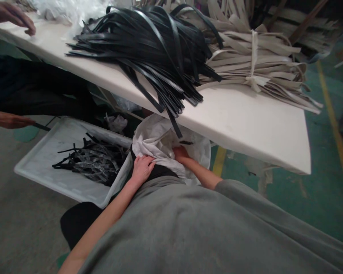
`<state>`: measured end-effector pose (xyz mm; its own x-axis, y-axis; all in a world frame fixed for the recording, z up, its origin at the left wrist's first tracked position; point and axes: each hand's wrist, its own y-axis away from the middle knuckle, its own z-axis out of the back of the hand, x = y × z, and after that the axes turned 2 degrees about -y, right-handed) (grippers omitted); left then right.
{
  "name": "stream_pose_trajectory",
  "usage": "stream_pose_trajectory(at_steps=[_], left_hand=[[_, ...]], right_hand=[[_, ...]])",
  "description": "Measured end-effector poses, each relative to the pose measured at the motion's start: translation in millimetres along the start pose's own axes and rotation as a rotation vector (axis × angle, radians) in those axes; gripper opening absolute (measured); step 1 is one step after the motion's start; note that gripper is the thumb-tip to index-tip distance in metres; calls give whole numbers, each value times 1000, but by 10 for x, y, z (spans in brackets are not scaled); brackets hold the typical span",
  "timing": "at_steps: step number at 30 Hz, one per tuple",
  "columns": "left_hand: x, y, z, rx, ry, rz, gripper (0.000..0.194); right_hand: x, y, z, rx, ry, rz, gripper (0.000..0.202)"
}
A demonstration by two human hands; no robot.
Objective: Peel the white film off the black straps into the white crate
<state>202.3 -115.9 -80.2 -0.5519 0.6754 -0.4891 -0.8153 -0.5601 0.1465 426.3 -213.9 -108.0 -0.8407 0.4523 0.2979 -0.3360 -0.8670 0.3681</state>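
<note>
A white sack stands open below the table edge, against my lap. My left hand rests on the sack's near left rim, its fingers bent over the cloth. Inside the sack's mouth is my right hand, with its fingers hidden, so what it holds cannot be made out. A small dark strip lies just beyond it on the white material. Above, a big pile of black strips lies on the table, with some ends hanging over the edge.
Beige strips tied in a bundle lie at the table's right. A white tray with short black strips is at my left. Another person's hands show at the far left, one holding a dark strip. Clear plastic lies at the back.
</note>
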Motion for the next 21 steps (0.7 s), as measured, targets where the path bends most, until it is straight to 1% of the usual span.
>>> stream_pose_trajectory(at_steps=[2,4,7,10,11,13,16,18,20,21], left_hand=[[56,77,5,-5,22,-27,28],[117,156,4,-17,41,-46,30],[183,248,25,-24,53,-59,32],[172,290,110,-38,66,-71,33],[146,291,153,-50,77,-76,32],[59,276,244,-67,132,-94,30],[-143,210,363,-23,313,-111,30],[-299,149,425,23,456,-109,39],[-443,97,491,28,582,-106,52],[-502,82,532,23,641,-103,54]], right_hand=[[-5,70,47,-9,0,18,18],[-29,189,156,-50,-1,18,22],[-61,377,343,-135,9,-17,37],[-48,519,485,-187,64,-60,50],[-31,558,523,-188,81,-50,52],[26,630,597,-186,80,21,55],[173,736,740,-252,19,171,64],[316,793,863,-314,-25,258,67],[493,821,998,-346,-58,353,68],[594,821,1064,-344,-72,411,67]])
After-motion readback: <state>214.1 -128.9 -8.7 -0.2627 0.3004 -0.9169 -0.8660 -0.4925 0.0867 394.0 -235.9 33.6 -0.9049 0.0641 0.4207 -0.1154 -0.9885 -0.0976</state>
